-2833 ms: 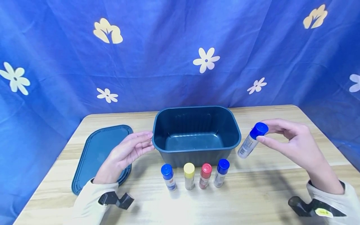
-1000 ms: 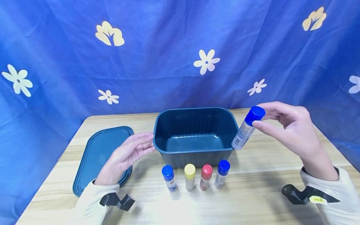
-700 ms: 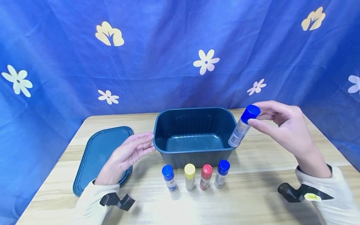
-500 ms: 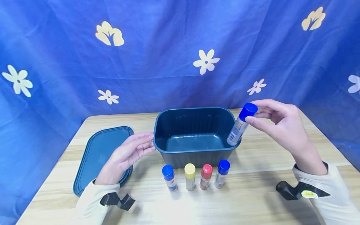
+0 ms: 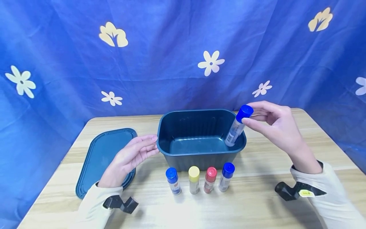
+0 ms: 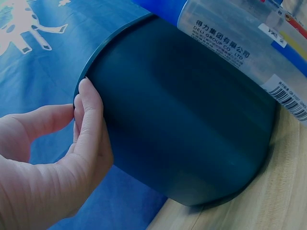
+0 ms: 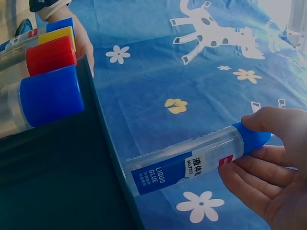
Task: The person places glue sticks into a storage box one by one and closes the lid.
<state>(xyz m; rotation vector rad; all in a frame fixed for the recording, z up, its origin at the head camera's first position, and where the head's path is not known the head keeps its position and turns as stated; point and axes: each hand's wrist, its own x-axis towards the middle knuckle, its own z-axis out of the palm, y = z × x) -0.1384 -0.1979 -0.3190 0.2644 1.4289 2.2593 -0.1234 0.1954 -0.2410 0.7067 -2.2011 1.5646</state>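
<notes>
My right hand [image 5: 274,127] pinches a clear liquid glue bottle [image 7: 182,160] by its blue cap, thumb on one side and fingers on the other. The bottle slants, its bottom end overlapping the inside of the dark teal bin [image 5: 200,160] at the right in the head view. At the bin's left rim, my left hand [image 5: 132,156] rests fairly straight fingers against the outer wall, fingertips right at the edge in the left wrist view. In front of the bin stand several more glue bottles: two blue-capped [image 5: 173,181], one yellow-capped [image 5: 193,180] and one red-capped [image 5: 210,180].
A flat teal lid [image 5: 104,152] lies on the wooden table [image 5: 183,213] at the left, partly under my left forearm. A blue flowered cloth [image 5: 160,63] hangs behind and beside the table.
My right hand has carried the blue-capped glue bottle up and leftward, from beside the bin to across its right rim. My left hand stays at the left rim, and the standing bottles keep their places.
</notes>
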